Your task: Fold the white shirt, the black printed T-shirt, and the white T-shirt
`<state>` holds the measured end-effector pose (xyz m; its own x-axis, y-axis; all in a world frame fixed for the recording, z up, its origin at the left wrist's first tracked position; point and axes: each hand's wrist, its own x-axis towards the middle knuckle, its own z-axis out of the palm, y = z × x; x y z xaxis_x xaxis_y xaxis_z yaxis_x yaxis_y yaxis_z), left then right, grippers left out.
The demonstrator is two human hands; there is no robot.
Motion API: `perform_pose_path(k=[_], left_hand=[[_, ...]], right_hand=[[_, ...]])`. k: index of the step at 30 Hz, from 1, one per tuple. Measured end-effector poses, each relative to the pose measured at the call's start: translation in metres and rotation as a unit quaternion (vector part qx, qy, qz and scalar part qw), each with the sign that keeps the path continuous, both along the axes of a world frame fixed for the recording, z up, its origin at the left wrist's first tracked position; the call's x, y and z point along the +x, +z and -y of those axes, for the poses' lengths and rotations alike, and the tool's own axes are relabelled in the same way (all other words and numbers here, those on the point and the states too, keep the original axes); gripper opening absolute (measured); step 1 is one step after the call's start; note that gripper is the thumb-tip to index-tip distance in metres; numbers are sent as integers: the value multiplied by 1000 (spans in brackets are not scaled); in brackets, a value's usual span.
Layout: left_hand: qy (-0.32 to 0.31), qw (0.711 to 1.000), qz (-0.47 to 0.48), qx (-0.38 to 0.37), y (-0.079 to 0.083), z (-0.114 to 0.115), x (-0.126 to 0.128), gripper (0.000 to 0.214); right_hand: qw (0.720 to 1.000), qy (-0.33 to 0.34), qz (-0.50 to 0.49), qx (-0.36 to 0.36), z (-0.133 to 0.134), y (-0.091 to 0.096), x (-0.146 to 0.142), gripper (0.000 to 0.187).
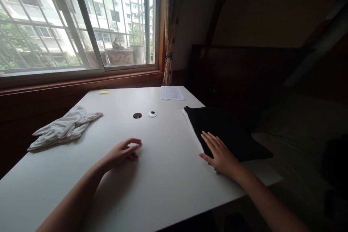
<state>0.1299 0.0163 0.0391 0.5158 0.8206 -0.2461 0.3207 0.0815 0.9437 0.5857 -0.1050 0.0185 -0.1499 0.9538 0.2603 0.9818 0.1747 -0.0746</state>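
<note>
- The right hand (220, 154) lies palm down on the near left corner of the black cloth (231, 130). Its fingers are spread and its grip is released, pressing rather than holding anything.
- The black cloth lies flat at the right edge of the white counter (163, 195). Its far side hangs out past that edge toward the bed (293, 130).
- A thin white layer (193, 130) shows from under the left border of the black cloth. What it is cannot be told.
- The left hand (122, 152) rests on bare counter well left of the black cloth. The fingers are loosely curled with their tips on the surface, and the grip is slack and holds nothing.
- Judged from this, the step in hand is steadying or smoothing the black cloth, and no lifting has begun.
- A next move on it would call for closing the fingers on an edge. The left hand would need to come across for a second corner, with care taken not to drag the overhanging part off.
- Further left of the black cloth lies a crumpled white garment (63, 127).
- Between the two are a cable hole (137, 115) and its cap (152, 114).
- Beyond the black cloth, toward the window (67, 18), lie a paper sheet (172, 92) and a yellow note (103, 91).
</note>
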Motion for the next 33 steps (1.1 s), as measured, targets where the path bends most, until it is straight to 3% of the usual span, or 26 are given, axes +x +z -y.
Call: perform_pose_path(k=[3, 6, 10, 16, 20, 23, 26, 28, 30, 32, 33], left_hand=[[-1, 1000, -3, 1, 0, 0, -1, 61], [0, 1000, -4, 1, 1, 0, 0, 60], [1, 1000, -3, 1, 1, 0, 0, 59], [-6, 1000, -8, 6, 1, 0, 0, 59], [-5, 1000, -13, 9, 1, 0, 0, 59], [-10, 1000, -12, 12, 0, -1, 0, 59], [-14, 1000, -8, 11, -1, -2, -1, 58], [-13, 1000, -5, 9, 0, -1, -1, 58], [-10, 1000, -4, 5, 1, 0, 0, 58], [-5, 1000, -3, 2, 3, 1, 1, 59], [-2, 1000, -3, 0, 4, 1, 1, 59]], right_hand=[[999, -21, 3, 41, 18, 4, -6, 69], [995, -59, 18, 77, 34, 7, -14, 40], [996, -74, -16, 47, 41, 11, -18, 7], [997, -30, -73, -6, 46, 34, -14, 5], [984, -16, -125, -126, 46, 47, -5, 5], [966, -10, -197, -165, 28, 50, 16, 26], [970, -47, -236, -31, -12, 50, 58, 34], [969, -124, -201, 75, -45, 49, 95, 35], [943, -248, -179, 129, -77, 47, 135, 40], [910, -353, -196, 97, -104, 45, 171, 52], [898, -371, -225, 66, -115, 43, 185, 59]])
